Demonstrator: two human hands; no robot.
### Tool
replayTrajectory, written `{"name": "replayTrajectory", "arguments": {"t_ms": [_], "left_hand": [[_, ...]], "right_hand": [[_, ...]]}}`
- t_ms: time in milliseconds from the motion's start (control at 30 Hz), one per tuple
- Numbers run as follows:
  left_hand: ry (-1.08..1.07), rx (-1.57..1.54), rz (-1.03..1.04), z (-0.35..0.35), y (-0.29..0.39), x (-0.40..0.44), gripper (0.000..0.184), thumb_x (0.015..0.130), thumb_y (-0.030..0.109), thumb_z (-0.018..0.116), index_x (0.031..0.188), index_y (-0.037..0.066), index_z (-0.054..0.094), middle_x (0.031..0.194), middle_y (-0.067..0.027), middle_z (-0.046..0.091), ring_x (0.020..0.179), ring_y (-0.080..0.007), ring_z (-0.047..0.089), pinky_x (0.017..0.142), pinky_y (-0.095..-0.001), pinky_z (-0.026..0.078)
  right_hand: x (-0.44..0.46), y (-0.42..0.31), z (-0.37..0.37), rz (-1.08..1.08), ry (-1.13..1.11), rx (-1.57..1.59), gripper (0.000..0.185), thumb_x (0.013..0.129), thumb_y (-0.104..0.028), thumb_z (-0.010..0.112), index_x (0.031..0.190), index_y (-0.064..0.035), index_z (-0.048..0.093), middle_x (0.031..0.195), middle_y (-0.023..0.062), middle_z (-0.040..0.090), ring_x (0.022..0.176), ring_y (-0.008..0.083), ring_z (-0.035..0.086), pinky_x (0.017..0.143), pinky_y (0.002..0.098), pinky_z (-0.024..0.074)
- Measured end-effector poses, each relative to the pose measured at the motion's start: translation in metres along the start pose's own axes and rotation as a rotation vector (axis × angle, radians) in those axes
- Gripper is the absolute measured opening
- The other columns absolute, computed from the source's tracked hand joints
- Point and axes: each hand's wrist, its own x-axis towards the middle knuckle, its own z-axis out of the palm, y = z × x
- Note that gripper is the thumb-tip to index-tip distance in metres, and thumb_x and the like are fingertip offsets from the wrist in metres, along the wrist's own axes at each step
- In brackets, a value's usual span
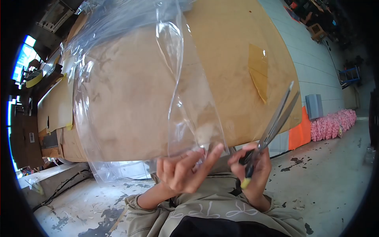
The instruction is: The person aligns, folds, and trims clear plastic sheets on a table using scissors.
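Note:
Clear plastic sheeting (pixel 177 91) lies over the cardboard-covered table (pixel 233 79) and hangs past its near edge. At that edge, my left hand (pixel 187 170) pinches the sheeting's near end, its index finger pointing up and to the right. Just to its right, my right hand (pixel 254 168) holds a pair of scissors (pixel 272 126) by the dark handles. The scissor blades point up and away, slightly apart, with no plastic between them. A patch of brown tape (pixel 258 73) is stuck on the cardboard beyond the blades.
A pink bundled pile (pixel 333 124), an orange sheet (pixel 300 132) and a grey stack (pixel 314 106) are on the floor at right. A blue-framed stool (pixel 349 76) stands farther back. At left are a tape roll (pixel 34 79) and a cardboard box (pixel 27 138). Cables run below.

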Motion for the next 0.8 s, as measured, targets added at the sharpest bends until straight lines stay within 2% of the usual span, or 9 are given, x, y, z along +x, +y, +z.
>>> {"name": "replayTrajectory", "arguments": {"t_ms": [33, 133, 233, 333, 400, 500, 600, 800], "left_hand": [[-0.019, 0.015, -0.041, -0.002, -0.004, 0.008, 0.039, 0.070, 0.009, 0.067, 0.100, 0.032, 0.070, 0.077, 0.0081, 0.051, 0.060, -0.0079, 0.041, 0.048, -0.0215, 0.028], [0.005, 0.028, -0.092, 0.003, -0.006, 0.011, 0.044, 0.067, 0.004, 0.066, 0.101, 0.032, 0.070, 0.077, 0.0076, 0.048, 0.058, -0.0087, 0.036, 0.046, -0.0197, 0.029], [0.068, 0.030, -0.092, 0.011, -0.003, 0.011, 0.045, 0.067, 0.003, 0.064, 0.101, 0.033, 0.070, 0.079, 0.0076, 0.048, 0.058, -0.0075, 0.036, 0.048, -0.0188, 0.029], [0.086, 0.040, -0.083, 0.015, 0.001, 0.011, 0.044, 0.068, 0.004, 0.063, 0.100, 0.034, 0.070, 0.081, 0.0084, 0.048, 0.059, -0.0062, 0.036, 0.051, -0.0186, 0.030], [0.063, 0.052, -0.056, 0.016, 0.003, 0.012, 0.042, 0.070, 0.005, 0.062, 0.099, 0.035, 0.070, 0.082, 0.0092, 0.048, 0.061, -0.0054, 0.037, 0.052, -0.0186, 0.030], [-0.046, -0.001, 0.028, 0.008, 0.001, 0.015, 0.040, 0.056, 0.020, 0.077, 0.094, 0.028, 0.072, 0.085, 0.0032, 0.044, 0.068, -0.0110, 0.038, 0.056, -0.0204, 0.030], [0.057, 0.049, -0.053, 0.016, 0.005, 0.011, 0.041, 0.076, 0.005, 0.056, 0.098, 0.036, 0.071, 0.081, 0.0102, 0.048, 0.065, -0.0049, 0.038, 0.055, -0.0199, 0.030], [-0.022, 0.070, 0.016, 0.012, 0.004, 0.011, 0.036, 0.078, 0.009, 0.056, 0.096, 0.036, 0.071, 0.080, 0.0101, 0.048, 0.070, -0.0048, 0.039, 0.059, -0.0215, 0.030]], "right_hand": [[-0.007, 0.003, -0.013, 0.070, -0.121, -0.008, 0.046, 0.077, -0.019, 0.072, 0.110, -0.0026, 0.043, 0.088, 0.0076, 0.052, 0.079, 0.0149, 0.055, 0.072, 0.0276, 0.0446], [-0.021, 0.007, -0.031, 0.183, -0.393, 0.147, 0.054, 0.077, -0.037, 0.071, 0.108, -0.0032, 0.043, 0.091, 0.0075, 0.050, 0.083, 0.0152, 0.051, 0.076, 0.0289, 0.0422], [-0.032, 0.002, -0.045, 0.514, -0.518, 0.370, 0.054, 0.076, -0.037, 0.072, 0.107, -0.0043, 0.042, 0.091, 0.0071, 0.048, 0.085, 0.0146, 0.049, 0.078, 0.0280, 0.0405], [-0.032, -0.003, -0.041, 0.624, -0.560, 0.429, 0.053, 0.076, -0.038, 0.072, 0.106, -0.0051, 0.042, 0.089, 0.0062, 0.048, 0.083, 0.0140, 0.049, 0.077, 0.0277, 0.0400], [-0.027, -0.001, -0.038, 0.624, -0.589, 0.397, 0.053, 0.076, -0.037, 0.072, 0.106, -0.0049, 0.042, 0.086, 0.0047, 0.048, 0.082, 0.0124, 0.048, 0.076, 0.0268, 0.0401], [-0.020, -0.001, -0.035, 0.618, -0.584, 0.393, 0.052, 0.076, -0.032, 0.074, 0.106, -0.0045, 0.043, 0.085, 0.0038, 0.048, 0.079, 0.0106, 0.048, 0.073, 0.0246, 0.0403], [-0.014, -0.004, -0.034, 0.598, -0.561, 0.322, 0.049, 0.075, -0.026, 0.075, 0.105, -0.0035, 0.044, 0.084, 0.0034, 0.047, 0.076, 0.0093, 0.048, 0.070, 0.0226, 0.0408], [-0.008, -0.005, -0.030, 0.552, -0.533, 0.193, 0.046, 0.075, -0.023, 0.076, 0.102, -0.0013, 0.045, 0.079, 0.0034, 0.049, 0.070, 0.0080, 0.049, 0.063, 0.0218, 0.0422]]}}
